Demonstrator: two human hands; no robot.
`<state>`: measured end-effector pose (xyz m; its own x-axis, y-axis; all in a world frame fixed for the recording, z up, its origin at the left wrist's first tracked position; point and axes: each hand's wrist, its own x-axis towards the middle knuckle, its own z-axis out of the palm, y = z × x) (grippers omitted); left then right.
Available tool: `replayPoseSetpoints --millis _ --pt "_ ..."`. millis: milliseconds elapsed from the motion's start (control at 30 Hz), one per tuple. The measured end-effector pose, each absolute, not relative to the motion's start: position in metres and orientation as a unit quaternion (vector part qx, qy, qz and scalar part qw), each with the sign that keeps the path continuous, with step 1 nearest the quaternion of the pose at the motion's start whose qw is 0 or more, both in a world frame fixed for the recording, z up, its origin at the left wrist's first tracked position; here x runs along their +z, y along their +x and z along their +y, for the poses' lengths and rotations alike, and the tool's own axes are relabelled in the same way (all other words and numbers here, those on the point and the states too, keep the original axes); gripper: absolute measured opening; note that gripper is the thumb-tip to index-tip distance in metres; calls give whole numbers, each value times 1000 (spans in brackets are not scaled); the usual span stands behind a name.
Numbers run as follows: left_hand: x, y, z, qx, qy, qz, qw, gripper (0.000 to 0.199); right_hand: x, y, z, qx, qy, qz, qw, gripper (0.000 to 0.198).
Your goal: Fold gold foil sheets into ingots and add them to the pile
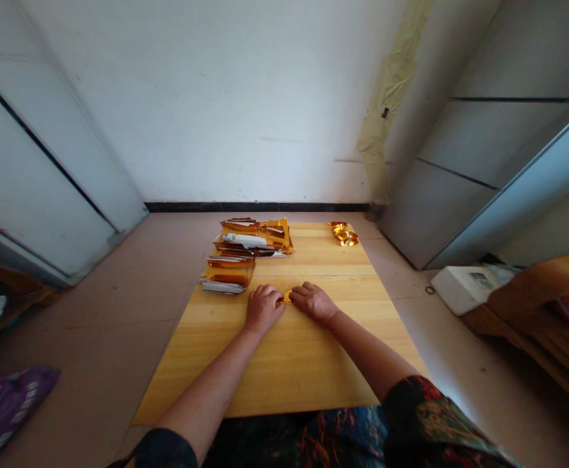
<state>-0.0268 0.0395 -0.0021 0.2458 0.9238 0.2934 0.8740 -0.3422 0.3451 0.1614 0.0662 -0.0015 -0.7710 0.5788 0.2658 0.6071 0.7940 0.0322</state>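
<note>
Both hands meet over the middle of the wooden table (323, 364), on either side of a small piece of golden foil paper (287, 297). My left hand (263, 308) pinches its left end with curled fingers. At its right end, my right hand (313, 301) grips with the fingers bent and pressed together. Most of the piece is hidden under the fingertips, so its full shape does not show. Left of the hands lies a stack of golden foil sheets (228, 270) with pale edges.
Behind that stack sits a larger pile of golden foil sheets (277, 237). Shiny crumpled gold pieces (345, 234) lie at the far right corner. A white box (462, 289) and a wooden chair (532, 312) stand on the right; a purple bag (11, 409) is on the left.
</note>
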Motion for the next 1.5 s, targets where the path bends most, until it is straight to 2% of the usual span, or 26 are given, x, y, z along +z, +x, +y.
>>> replayPoseSetpoints --millis 267,500,667,833,1033,1100,1367,1500 --pt "-5 -26 42 225 780 582 53 11 0 159 63 -48 -341 -930 130 21" --pt "-2 -24 42 203 748 631 9 20 5 153 60 -43 -387 -916 97 21" --pt "1 -21 44 203 721 662 15 20 3 148 60 -44 -430 -897 97 24" --pt "0 -17 52 249 677 683 115 11 -4 144 62 -32 -470 -873 131 26" --pt "-1 -8 58 434 488 643 400 10 -2 138 60 7 -545 -823 158 24" --pt "-2 -4 58 454 444 627 452 13 1 136 59 24 -549 -820 159 19" --pt "-9 5 61 445 418 654 447 4 9 125 57 26 -555 -828 76 18" --pt "-9 4 64 422 432 660 446 5 4 124 59 24 -536 -840 79 18"
